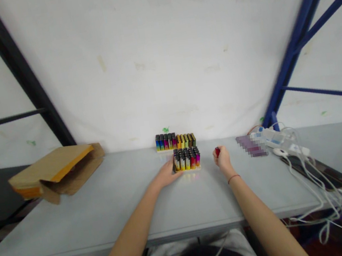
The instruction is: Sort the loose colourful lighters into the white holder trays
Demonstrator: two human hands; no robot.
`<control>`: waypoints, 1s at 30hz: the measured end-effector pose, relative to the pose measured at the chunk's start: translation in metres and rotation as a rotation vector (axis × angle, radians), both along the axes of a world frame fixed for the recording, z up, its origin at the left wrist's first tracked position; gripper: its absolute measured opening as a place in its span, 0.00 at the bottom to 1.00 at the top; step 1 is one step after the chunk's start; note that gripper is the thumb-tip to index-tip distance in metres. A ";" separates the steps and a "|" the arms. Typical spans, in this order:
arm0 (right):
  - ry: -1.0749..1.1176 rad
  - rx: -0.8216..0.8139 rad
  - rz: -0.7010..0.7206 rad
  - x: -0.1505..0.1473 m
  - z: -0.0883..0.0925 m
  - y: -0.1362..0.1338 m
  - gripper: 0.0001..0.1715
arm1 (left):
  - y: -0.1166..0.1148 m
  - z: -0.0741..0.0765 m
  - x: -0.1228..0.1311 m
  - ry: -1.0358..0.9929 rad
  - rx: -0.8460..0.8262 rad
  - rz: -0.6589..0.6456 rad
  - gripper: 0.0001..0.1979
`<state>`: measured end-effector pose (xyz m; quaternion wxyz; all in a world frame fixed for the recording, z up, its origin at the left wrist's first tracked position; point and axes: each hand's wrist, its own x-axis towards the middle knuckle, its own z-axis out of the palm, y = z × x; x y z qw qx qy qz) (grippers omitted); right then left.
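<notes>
A front tray of upright lighters (187,159) stands on the table, their bodies yellow, white, red and magenta with black tops. My left hand (167,174) grips this tray at its left side; the fingers are partly hidden behind the lighters. To the right of the tray and apart from it, my right hand (223,158) is closed around a red lighter (217,151), whose dark end pokes out of the fist. Close behind sits a back group of lighters (166,142), blue, purple and magenta on the left, yellow to olive green on the right.
On the left of the grey table (123,214) lies an open cardboard box (55,164). At the right are a pixelated purple item (252,145), power strips (279,138) and tangled white cables (317,178). A white wall and blue metal posts (290,55) bound the back.
</notes>
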<state>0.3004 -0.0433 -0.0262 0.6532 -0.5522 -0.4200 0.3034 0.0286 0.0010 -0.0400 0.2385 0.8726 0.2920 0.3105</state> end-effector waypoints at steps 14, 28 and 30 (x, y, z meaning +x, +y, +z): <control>-0.214 0.083 0.351 -0.028 0.021 -0.024 0.23 | 0.001 -0.001 0.001 0.001 0.026 -0.014 0.39; -0.228 0.072 0.442 -0.011 0.014 -0.018 0.23 | 0.002 -0.004 0.000 0.000 0.029 -0.023 0.39; -0.226 0.064 0.449 -0.011 0.014 -0.018 0.23 | 0.003 -0.005 0.000 -0.004 0.036 -0.022 0.39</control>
